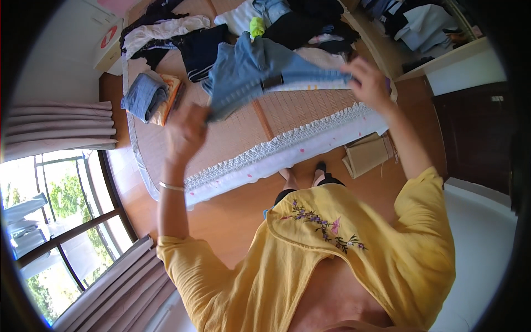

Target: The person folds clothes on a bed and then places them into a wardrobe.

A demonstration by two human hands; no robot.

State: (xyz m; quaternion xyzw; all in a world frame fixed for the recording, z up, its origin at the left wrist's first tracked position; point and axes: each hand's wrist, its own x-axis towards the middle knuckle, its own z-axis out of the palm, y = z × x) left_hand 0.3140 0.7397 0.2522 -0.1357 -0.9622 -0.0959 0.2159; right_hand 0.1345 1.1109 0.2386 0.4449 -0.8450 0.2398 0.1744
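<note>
Yellow top (354, 265) with floral embroidery is worn. Blue denim garment (240, 69) is held stretched over the mat-covered bed (221, 146): one end of its near edge is gripped by the left hand (188, 130), the other by the right hand (368, 83); finger detail is blurred. Folded jeans (142, 99) are placed against orange folded cloth (170, 91) near the bed's left edge. Farther back, loose clothes (202, 54) are heaped.

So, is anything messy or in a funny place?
Nothing looks spilled or broken. Behind the held-up denim, the clothes lie in a jumbled heap, unlike the neatly folded pile. A folded tan thing on the floor may be out of place, with the other folded things up on the bed.
</note>
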